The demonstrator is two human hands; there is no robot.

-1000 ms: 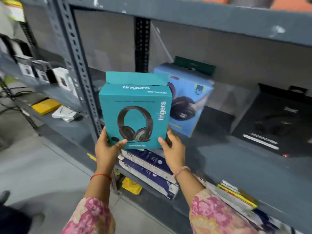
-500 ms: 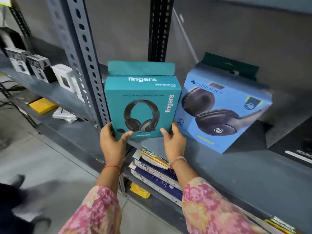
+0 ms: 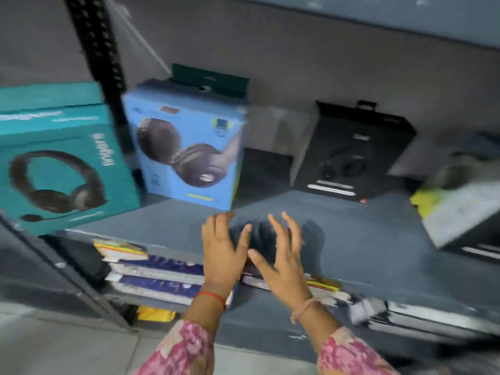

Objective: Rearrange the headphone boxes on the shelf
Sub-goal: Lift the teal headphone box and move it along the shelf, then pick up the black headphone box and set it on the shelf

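From the head camera, both hands are hanging empty over the front of the shelf (image 3: 365,247): the left hand (image 3: 223,253) and the right hand (image 3: 281,255) are showing spread fingers, gripping nothing. The teal box (image 3: 62,161) is standing at far left, the blue box (image 3: 186,147) just beside it, the black box (image 3: 354,152) further right. The person seems to be between boxes; next, probably reaching for the blue or black one.

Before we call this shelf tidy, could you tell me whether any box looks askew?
Yes. The box at the far right lies tilted with a corner lifted, unlike the upright light blue box and black box. Blur hides its details. Both hands are empty.
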